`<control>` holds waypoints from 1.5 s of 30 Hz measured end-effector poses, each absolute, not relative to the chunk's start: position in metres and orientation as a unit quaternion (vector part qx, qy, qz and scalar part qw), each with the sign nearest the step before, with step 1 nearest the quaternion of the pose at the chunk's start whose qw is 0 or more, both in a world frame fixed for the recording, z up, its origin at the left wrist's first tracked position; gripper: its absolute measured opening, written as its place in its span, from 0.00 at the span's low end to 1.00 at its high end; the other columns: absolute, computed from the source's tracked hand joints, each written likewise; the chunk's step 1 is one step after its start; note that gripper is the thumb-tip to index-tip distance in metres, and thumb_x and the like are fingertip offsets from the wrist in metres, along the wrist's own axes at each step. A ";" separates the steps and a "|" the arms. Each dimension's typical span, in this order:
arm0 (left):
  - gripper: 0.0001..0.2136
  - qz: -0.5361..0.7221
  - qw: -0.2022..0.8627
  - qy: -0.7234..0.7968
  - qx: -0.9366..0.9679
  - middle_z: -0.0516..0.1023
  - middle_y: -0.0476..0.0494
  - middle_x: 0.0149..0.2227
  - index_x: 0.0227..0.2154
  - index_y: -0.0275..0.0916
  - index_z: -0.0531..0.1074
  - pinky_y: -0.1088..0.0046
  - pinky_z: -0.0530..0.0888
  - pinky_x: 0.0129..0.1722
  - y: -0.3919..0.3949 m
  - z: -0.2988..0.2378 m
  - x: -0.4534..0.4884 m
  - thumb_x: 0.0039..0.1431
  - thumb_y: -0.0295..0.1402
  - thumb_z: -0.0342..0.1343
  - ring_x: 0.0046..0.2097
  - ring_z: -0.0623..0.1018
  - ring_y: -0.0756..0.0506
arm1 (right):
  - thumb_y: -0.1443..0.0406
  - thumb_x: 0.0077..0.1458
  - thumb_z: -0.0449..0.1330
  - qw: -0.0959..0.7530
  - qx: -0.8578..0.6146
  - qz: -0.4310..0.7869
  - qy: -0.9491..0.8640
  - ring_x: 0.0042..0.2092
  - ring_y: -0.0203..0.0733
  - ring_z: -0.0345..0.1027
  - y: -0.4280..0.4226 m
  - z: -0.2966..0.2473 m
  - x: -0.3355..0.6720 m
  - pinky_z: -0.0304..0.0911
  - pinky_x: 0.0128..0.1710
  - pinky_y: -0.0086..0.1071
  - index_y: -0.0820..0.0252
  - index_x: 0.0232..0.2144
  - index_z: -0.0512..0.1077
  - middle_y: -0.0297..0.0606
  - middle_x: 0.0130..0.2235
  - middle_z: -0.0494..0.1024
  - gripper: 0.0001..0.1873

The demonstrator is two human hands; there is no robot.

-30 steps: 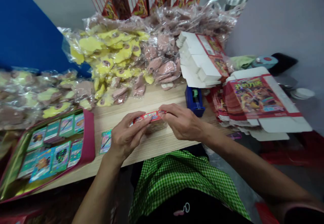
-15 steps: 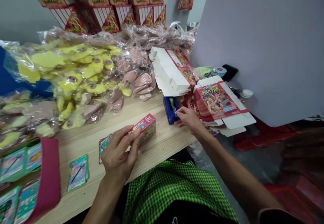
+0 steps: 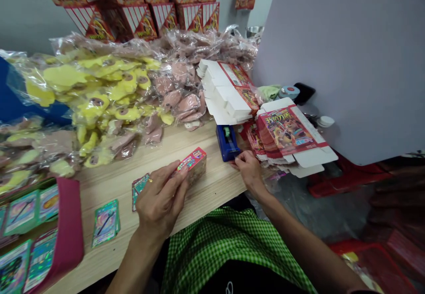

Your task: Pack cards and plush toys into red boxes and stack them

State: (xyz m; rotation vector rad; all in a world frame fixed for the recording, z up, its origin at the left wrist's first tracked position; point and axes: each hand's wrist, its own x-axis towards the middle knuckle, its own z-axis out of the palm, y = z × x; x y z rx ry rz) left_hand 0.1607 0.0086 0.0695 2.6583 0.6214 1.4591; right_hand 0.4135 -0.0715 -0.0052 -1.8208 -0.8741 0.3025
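My left hand (image 3: pixel 161 199) is closed round a small red printed box (image 3: pixel 194 164) that rests on the wooden table (image 3: pixel 202 194). My right hand (image 3: pixel 249 168) is by the near end of a blue tape dispenser (image 3: pixel 227 141), fingers pinched together there; what they hold is too small to make out. Shiny green trading cards (image 3: pixel 106 222) lie loose on the table left of my left hand, and another card (image 3: pixel 138 185) peeks from under it.
Bagged yellow and pink plush toys (image 3: pixel 109 99) are heaped across the back. Flat red-and-white carton blanks (image 3: pixel 288 132) are stacked at the right, more white blanks (image 3: pixel 226 92) behind. A magenta tray (image 3: pixel 68 230) of cards sits at left. Red boxes (image 3: pixel 146 1) line the wall.
A second ago both hands held the small box. My right hand left it, went to the blue tape dispenser and has now drawn back to its near end. The view swung right.
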 end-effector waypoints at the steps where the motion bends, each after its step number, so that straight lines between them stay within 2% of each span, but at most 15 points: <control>1: 0.16 0.470 0.018 0.205 0.858 0.82 0.38 0.49 0.49 0.41 0.77 0.62 0.82 0.47 0.008 0.069 0.161 0.59 0.22 0.64 0.48 0.83 0.41 | 0.61 0.56 0.57 0.521 -0.758 0.111 -0.375 0.38 0.46 0.70 -0.074 -0.004 0.413 0.71 0.39 0.39 0.54 0.22 0.61 0.35 0.31 0.69 0.13; 4: 0.15 0.471 0.012 0.215 0.855 0.81 0.35 0.50 0.48 0.39 0.77 0.62 0.82 0.46 0.004 0.069 0.163 0.59 0.22 0.65 0.48 0.82 0.41 | 0.63 0.56 0.56 0.522 -0.749 0.065 -0.404 0.44 0.49 0.68 -0.088 0.013 0.409 0.68 0.43 0.41 0.54 0.24 0.63 0.38 0.34 0.70 0.09; 7: 0.13 0.477 0.023 0.207 0.854 0.82 0.35 0.48 0.46 0.37 0.77 0.63 0.82 0.46 0.000 0.072 0.165 0.59 0.21 0.63 0.47 0.83 0.42 | 0.65 0.60 0.55 0.500 -0.722 0.066 -0.474 0.34 0.44 0.67 -0.100 0.045 0.395 0.63 0.35 0.36 0.55 0.29 0.65 0.35 0.30 0.70 0.07; 9: 0.11 0.478 0.021 0.202 0.855 0.83 0.36 0.46 0.45 0.37 0.77 0.63 0.82 0.46 -0.002 0.074 0.166 0.60 0.21 0.62 0.45 0.83 0.42 | 0.65 0.64 0.54 0.500 -0.671 0.139 -0.529 0.26 0.38 0.62 -0.103 0.068 0.381 0.58 0.28 0.33 0.55 0.30 0.66 0.29 0.25 0.67 0.08; 11: 0.10 0.477 0.013 0.201 0.855 0.84 0.37 0.46 0.44 0.37 0.77 0.63 0.82 0.45 -0.002 0.075 0.167 0.61 0.22 0.62 0.45 0.84 0.43 | 0.64 0.66 0.54 0.524 -0.598 0.263 -0.546 0.24 0.35 0.60 -0.099 0.087 0.364 0.57 0.25 0.30 0.56 0.32 0.68 0.28 0.23 0.67 0.08; 13: 0.09 0.478 0.009 0.203 0.854 0.84 0.38 0.46 0.44 0.38 0.77 0.64 0.82 0.44 -0.003 0.076 0.167 0.61 0.23 0.62 0.44 0.84 0.43 | 0.63 0.65 0.56 0.542 -0.530 0.386 -0.526 0.24 0.35 0.61 -0.090 0.098 0.349 0.58 0.24 0.29 0.57 0.40 0.73 0.27 0.23 0.68 0.07; 14: 0.09 0.480 0.011 0.204 0.853 0.84 0.39 0.46 0.44 0.39 0.77 0.64 0.82 0.44 -0.003 0.076 0.167 0.61 0.23 0.62 0.43 0.84 0.43 | 0.62 0.64 0.57 0.544 -0.504 0.432 -0.513 0.23 0.34 0.61 -0.085 0.102 0.343 0.58 0.23 0.29 0.57 0.48 0.73 0.26 0.22 0.69 0.12; 16: 0.09 0.486 0.017 0.209 0.848 0.85 0.40 0.44 0.43 0.40 0.76 0.65 0.82 0.43 -0.004 0.076 0.167 0.61 0.23 0.62 0.43 0.85 0.43 | 0.62 0.62 0.58 0.547 -0.478 0.486 -0.486 0.21 0.34 0.60 -0.076 0.104 0.335 0.59 0.22 0.28 0.58 0.66 0.62 0.24 0.22 0.70 0.31; 18: 0.10 0.495 0.028 0.219 0.840 0.85 0.41 0.42 0.43 0.40 0.74 0.65 0.82 0.43 -0.005 0.075 0.168 0.61 0.23 0.63 0.42 0.85 0.43 | 0.61 0.60 0.59 0.551 -0.475 0.503 -0.466 0.21 0.34 0.60 -0.069 0.103 0.332 0.60 0.21 0.28 0.61 0.72 0.50 0.23 0.21 0.71 0.42; 23: 0.17 0.499 0.043 0.221 0.837 0.84 0.40 0.43 0.51 0.39 0.70 0.67 0.81 0.44 -0.005 0.073 0.167 0.60 0.23 0.63 0.44 0.84 0.44 | 0.60 0.57 0.60 0.546 -0.512 0.497 -0.439 0.18 0.34 0.61 -0.061 0.100 0.328 0.60 0.19 0.28 0.68 0.71 0.52 0.24 0.19 0.72 0.44; 28: 0.13 0.444 0.045 0.192 0.874 0.80 0.37 0.43 0.50 0.37 0.75 0.67 0.80 0.41 0.000 0.077 0.165 0.64 0.23 0.59 0.42 0.80 0.44 | 0.62 0.54 0.61 0.553 -0.522 0.507 -0.406 0.17 0.35 0.63 -0.059 0.098 0.323 0.62 0.18 0.27 0.70 0.70 0.50 0.24 0.19 0.73 0.46; 32: 0.11 0.427 0.126 0.187 0.875 0.78 0.41 0.40 0.48 0.37 0.77 0.71 0.78 0.37 0.005 0.087 0.163 0.64 0.25 0.59 0.40 0.78 0.46 | 0.61 0.53 0.63 0.601 -0.485 0.518 -0.368 0.23 0.38 0.69 -0.063 0.093 0.319 0.66 0.25 0.30 0.68 0.73 0.41 0.26 0.22 0.75 0.53; 36: 0.09 0.386 0.236 0.204 0.868 0.78 0.41 0.42 0.46 0.38 0.78 0.70 0.77 0.38 0.009 0.102 0.164 0.64 0.28 0.60 0.41 0.79 0.47 | 0.62 0.51 0.64 0.628 -0.472 0.521 -0.334 0.23 0.37 0.67 -0.064 0.087 0.313 0.66 0.25 0.30 0.66 0.73 0.38 0.24 0.22 0.75 0.56; 41: 0.05 0.308 0.314 0.294 0.848 0.77 0.49 0.30 0.32 0.38 0.75 0.72 0.72 0.34 0.019 0.121 0.177 0.61 0.33 0.63 0.33 0.76 0.48 | 0.60 0.49 0.66 0.647 -0.469 0.522 -0.297 0.24 0.38 0.67 -0.056 0.080 0.309 0.64 0.25 0.30 0.65 0.72 0.43 0.26 0.22 0.76 0.56; 45: 0.04 0.237 0.333 0.345 0.845 0.78 0.49 0.31 0.34 0.38 0.73 0.73 0.71 0.33 0.023 0.135 0.185 0.62 0.32 0.61 0.32 0.76 0.48 | 0.60 0.50 0.66 0.607 -0.495 0.537 -0.314 0.23 0.39 0.66 -0.068 0.063 0.319 0.63 0.24 0.31 0.62 0.66 0.56 0.28 0.23 0.76 0.44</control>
